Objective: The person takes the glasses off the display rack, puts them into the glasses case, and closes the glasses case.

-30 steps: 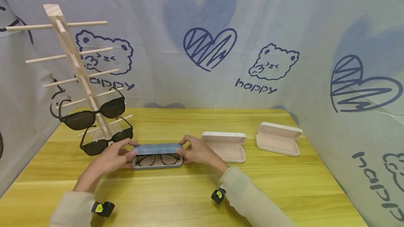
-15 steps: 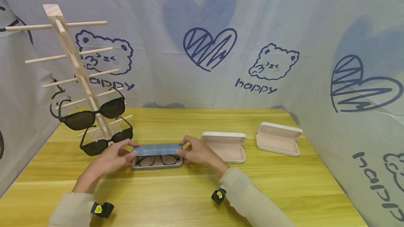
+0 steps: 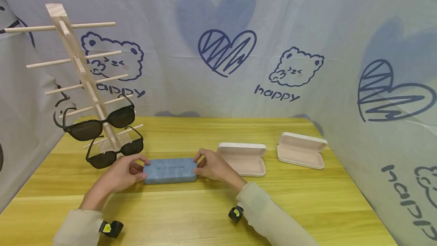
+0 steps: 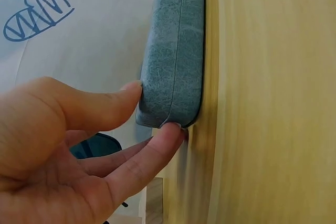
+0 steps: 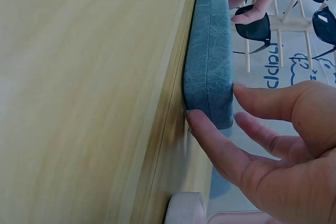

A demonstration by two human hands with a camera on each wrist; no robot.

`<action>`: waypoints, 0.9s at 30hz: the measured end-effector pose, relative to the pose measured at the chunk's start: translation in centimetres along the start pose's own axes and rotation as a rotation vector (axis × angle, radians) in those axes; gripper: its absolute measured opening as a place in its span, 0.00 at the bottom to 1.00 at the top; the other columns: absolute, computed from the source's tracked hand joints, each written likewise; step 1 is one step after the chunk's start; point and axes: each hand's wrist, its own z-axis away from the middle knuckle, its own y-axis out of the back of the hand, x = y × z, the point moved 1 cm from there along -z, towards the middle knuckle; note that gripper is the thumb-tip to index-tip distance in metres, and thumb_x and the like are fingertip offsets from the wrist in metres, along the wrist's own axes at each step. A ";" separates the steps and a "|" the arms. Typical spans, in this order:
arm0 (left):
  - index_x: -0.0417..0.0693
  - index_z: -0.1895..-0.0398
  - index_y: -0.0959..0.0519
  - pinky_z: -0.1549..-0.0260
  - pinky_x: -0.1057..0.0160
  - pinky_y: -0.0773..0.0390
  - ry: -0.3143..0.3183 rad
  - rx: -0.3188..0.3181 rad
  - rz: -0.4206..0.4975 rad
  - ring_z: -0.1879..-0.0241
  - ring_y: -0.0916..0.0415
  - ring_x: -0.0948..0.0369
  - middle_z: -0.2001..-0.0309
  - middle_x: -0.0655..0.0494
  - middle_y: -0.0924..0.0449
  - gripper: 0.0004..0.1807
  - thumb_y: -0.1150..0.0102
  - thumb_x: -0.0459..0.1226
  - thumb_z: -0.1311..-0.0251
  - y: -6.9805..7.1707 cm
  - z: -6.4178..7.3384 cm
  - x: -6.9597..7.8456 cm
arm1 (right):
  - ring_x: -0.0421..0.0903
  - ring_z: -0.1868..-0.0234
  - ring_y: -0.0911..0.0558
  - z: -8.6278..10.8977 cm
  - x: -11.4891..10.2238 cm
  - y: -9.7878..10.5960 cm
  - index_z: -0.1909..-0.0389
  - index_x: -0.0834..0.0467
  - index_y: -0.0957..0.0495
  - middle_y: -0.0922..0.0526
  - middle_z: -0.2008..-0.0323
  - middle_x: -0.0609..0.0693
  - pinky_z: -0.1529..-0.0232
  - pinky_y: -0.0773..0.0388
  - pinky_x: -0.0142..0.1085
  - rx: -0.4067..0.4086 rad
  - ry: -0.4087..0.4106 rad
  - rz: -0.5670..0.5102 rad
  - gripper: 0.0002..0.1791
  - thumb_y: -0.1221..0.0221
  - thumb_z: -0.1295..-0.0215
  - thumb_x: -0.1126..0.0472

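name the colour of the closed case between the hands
Mottled teal-blue; the case shows best in the right wrist view.

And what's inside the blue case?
Nothing inside shows now: the blue case is closed, its lid covering whatever it holds. Half a second ago, black-framed glasses lay in it.

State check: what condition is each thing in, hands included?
Blue leather-look rectangular glasses case: closed.
White, pink-lined glasses case nearer the blue one: open.
Matching white glasses case, farther right: open.
Pale wooden rack: standing.
Upper black-framed sunglasses: unfolded, on the rack.
Lower black-framed sunglasses: unfolded, on the rack.
Left hand: gripping the blue case.
Right hand: gripping it too.
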 end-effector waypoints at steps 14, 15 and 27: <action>0.39 0.43 0.18 0.56 0.48 0.13 0.046 0.042 -0.036 0.49 0.15 0.40 0.45 0.33 0.16 0.18 0.33 0.34 0.34 1.4 0.8 3.3 | 0.50 0.51 0.16 -0.3 -1.4 1.1 0.48 0.56 0.20 0.14 0.51 0.55 0.53 0.17 0.43 -0.055 0.006 0.093 0.12 0.36 0.27 0.57; 0.39 0.42 0.18 0.56 0.48 0.13 0.042 0.053 -0.038 0.49 0.15 0.41 0.44 0.33 0.17 0.18 0.33 0.34 0.34 1.8 1.0 3.9 | 0.51 0.50 0.15 -0.5 -1.7 1.4 0.47 0.56 0.19 0.14 0.50 0.55 0.51 0.17 0.44 -0.049 0.020 0.115 0.12 0.37 0.26 0.57; 0.47 0.45 0.14 0.63 0.80 0.20 -0.017 0.389 -0.082 0.60 0.23 0.85 0.49 0.51 0.12 0.15 0.32 0.39 0.33 7.7 5.4 8.6 | 0.50 0.49 0.14 -2.7 -8.2 3.9 0.42 0.55 0.18 0.13 0.45 0.54 0.51 0.16 0.35 0.102 0.233 0.061 0.14 0.42 0.22 0.56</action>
